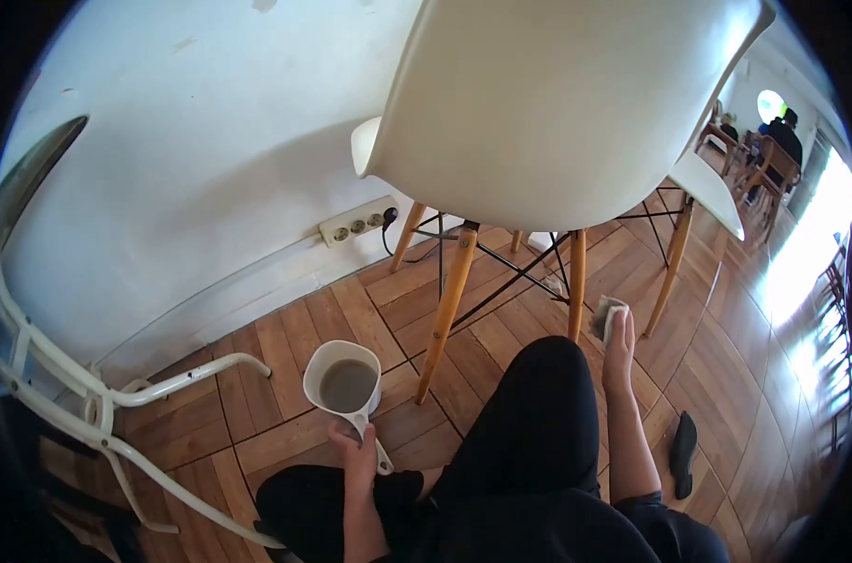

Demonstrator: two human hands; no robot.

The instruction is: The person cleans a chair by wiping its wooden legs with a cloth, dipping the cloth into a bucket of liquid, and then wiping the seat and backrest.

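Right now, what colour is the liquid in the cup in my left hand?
The liquid is a murky grey-brown; the head view, the only one, shows it.

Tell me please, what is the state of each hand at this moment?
Left hand: closed, holding a white jug.
Right hand: closed on a small pale item, perhaps a cloth; I cannot tell exactly.

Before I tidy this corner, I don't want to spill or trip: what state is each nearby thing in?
White cup: part full of murky liquid; handle in the left hand's grip.
Pale pad: held in the right hand.
Power strip: black plug in at right end; other visible sockets free.
Nearest white chair: upright on its legs.
White metal frame: partly out of view.
Dark shoe: on the floor; worn or not, can't tell.
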